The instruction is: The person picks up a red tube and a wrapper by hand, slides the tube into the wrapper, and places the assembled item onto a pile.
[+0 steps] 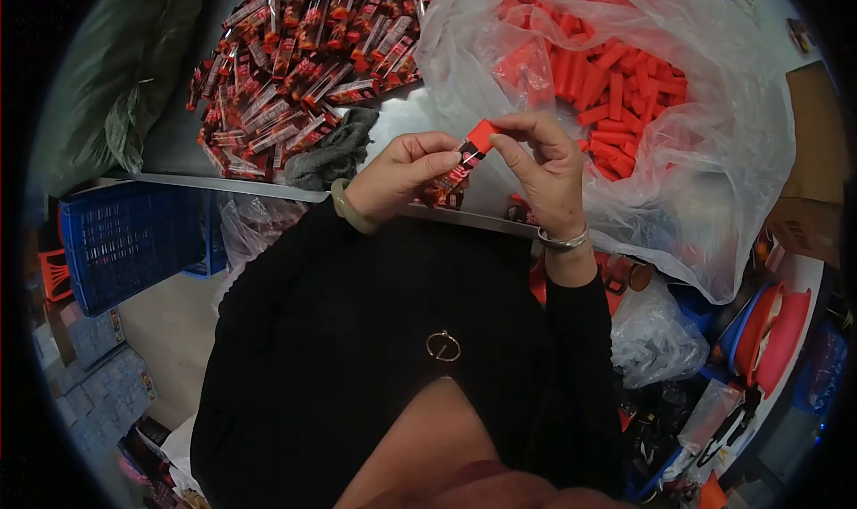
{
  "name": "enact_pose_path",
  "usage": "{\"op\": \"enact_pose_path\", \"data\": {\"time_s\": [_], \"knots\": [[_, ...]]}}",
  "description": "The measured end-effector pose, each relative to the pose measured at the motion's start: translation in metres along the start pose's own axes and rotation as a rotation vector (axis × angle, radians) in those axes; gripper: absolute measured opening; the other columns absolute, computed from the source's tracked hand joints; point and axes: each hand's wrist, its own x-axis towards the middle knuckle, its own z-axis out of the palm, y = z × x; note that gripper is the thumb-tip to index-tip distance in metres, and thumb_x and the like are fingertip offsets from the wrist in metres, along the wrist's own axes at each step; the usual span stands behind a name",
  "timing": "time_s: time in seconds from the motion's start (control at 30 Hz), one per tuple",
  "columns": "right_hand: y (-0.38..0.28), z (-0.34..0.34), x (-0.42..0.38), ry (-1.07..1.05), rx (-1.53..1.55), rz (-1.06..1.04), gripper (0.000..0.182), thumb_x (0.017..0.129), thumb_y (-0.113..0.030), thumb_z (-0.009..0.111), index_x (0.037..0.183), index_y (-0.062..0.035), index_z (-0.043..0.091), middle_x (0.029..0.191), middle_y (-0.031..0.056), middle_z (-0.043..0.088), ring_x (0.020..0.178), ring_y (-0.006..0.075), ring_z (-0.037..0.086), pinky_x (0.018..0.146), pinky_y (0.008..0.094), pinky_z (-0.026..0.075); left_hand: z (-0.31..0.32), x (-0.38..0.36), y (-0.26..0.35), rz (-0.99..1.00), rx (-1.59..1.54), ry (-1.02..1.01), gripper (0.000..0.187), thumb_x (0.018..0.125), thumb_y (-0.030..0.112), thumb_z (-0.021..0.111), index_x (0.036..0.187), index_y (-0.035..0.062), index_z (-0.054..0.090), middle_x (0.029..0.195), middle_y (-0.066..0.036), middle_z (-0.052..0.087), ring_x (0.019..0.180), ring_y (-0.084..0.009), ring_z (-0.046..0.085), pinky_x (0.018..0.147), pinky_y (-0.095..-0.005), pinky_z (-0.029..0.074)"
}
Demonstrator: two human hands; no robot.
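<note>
Near the table's front edge my left hand (403, 171) pinches the lower part of a small dark printed tube (467, 158). My right hand (543, 165) grips the red piece (482, 134) at the tube's upper end between thumb and fingers. The tube is tilted, its red end up and to the right. Just below my left fingers lie more dark printed packs (444, 195), partly hidden. Behind and to the left is a big pile of printed tubes (308, 54). To the right, a clear plastic bag (732, 134) holds many loose red pieces (616, 95).
A grey cloth (335, 149) lies at the front of the metal table (397, 116). Blue crates (134, 232) stand below left, beside a green sack (134, 80). At the lower right are a plastic bag (656, 330) and red round basins (781, 339).
</note>
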Motion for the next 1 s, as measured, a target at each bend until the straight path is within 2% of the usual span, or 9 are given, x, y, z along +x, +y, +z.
{"op": "enact_pose_path", "data": {"time_s": [0.13,0.2,0.23,0.3,0.33,0.4,0.5,0.73,1.0], "knots": [[-0.005,0.004,-0.004,0.012,-0.209,-0.085,0.026,0.079,-0.001,0.069,0.103,0.0018,0.061,0.093,0.0056,0.064,0.087,0.0134,0.059,0.081,0.0256,0.045,0.007,0.000,0.002,0.027,-0.028,0.064,0.024,0.094,0.024,0.056,0.110,0.0060,0.059,0.084,-0.002,0.065,0.072,-0.0070,0.061,0.061,-0.0199,0.049],[-0.009,0.005,-0.004,-0.074,-0.397,-0.219,0.044,0.069,-0.008,0.078,0.108,0.0003,0.059,0.100,0.0079,0.062,0.091,0.0192,0.057,0.084,0.0303,0.044,0.007,0.001,-0.002,0.056,-0.108,0.075,0.025,0.095,0.025,0.053,0.110,0.0050,0.059,0.085,-0.003,0.065,0.072,-0.0080,0.061,0.064,-0.0209,0.050],[-0.013,0.008,-0.005,-0.077,-0.397,-0.221,0.044,0.069,-0.008,0.078,0.108,0.0003,0.059,0.100,0.0079,0.062,0.091,0.0192,0.057,0.084,0.0303,0.044,0.005,0.002,-0.004,0.060,-0.109,0.076,0.025,0.095,0.025,0.053,0.110,0.0050,0.059,0.085,-0.003,0.065,0.072,-0.0080,0.061,0.064,-0.0209,0.050],[-0.020,0.016,-0.007,-0.086,-0.580,-0.292,0.069,0.060,-0.022,0.083,0.117,-0.0018,0.050,0.114,0.0144,0.055,0.103,0.0298,0.052,0.091,0.0376,0.040,0.001,0.004,-0.005,0.074,-0.141,-0.023,0.027,0.096,0.026,0.051,0.110,0.0042,0.059,0.085,-0.004,0.065,0.073,-0.0087,0.060,0.066,-0.0215,0.050],[-0.019,0.020,-0.010,-0.088,-0.579,-0.293,0.069,0.060,-0.022,0.083,0.117,-0.0018,0.050,0.114,0.0144,0.055,0.103,0.0298,0.052,0.091,0.0376,0.040,0.002,0.004,-0.005,0.076,-0.141,-0.021,0.027,0.096,0.026,0.051,0.110,0.0042,0.059,0.085,-0.004,0.065,0.073,-0.0087,0.060,0.066,-0.0215,0.050],[-0.013,0.026,-0.015,-0.079,-0.708,-0.266,0.090,0.054,-0.027,0.086,0.126,-0.0018,0.038,0.128,0.0178,0.045,0.113,0.0325,0.046,0.097,0.0414,0.034,0.004,0.004,-0.005,0.072,-0.182,-0.037,0.028,0.097,0.027,0.049,0.108,0.0033,0.059,0.085,-0.005,0.064,0.073,-0.0089,0.059,0.068,-0.0216,0.049],[-0.007,0.029,-0.015,-0.053,-0.734,-0.317,0.099,0.051,-0.027,0.088,0.130,-0.0017,0.035,0.131,0.0173,0.042,0.116,0.0314,0.044,0.099,0.0407,0.034,0.005,0.003,-0.004,0.062,-0.220,-0.065,0.028,0.097,0.027,0.048,0.107,0.0033,0.059,0.085,-0.004,0.064,0.072,-0.0088,0.059,0.067,-0.0215,0.049],[-0.003,0.035,-0.019,-0.034,-0.688,-0.330,0.097,0.051,-0.029,0.086,0.128,-0.0017,0.034,0.132,0.0225,0.040,0.119,0.0338,0.042,0.102,0.0447,0.027,0.009,0.002,-0.006,0.090,-0.207,-0.026,0.029,0.098,0.029,0.048,0.106,0.0041,0.059,0.083,-0.003,0.063,0.071,-0.0078,0.058,0.065,-0.0206,0.049],[-0.002,0.037,-0.019,0.009,-0.664,-0.368,0.088,0.052,-0.018,0.082,0.125,-0.0027,0.036,0.133,0.0222,0.040,0.118,0.0335,0.044,0.102,0.0430,0.028,0.007,0.004,-0.008,0.046,-0.253,-0.070,0.036,0.098,0.032,0.045,0.109,0.0006,0.058,0.080,-0.004,0.062,0.069,-0.0077,0.058,0.061,-0.0193,0.048]]}}
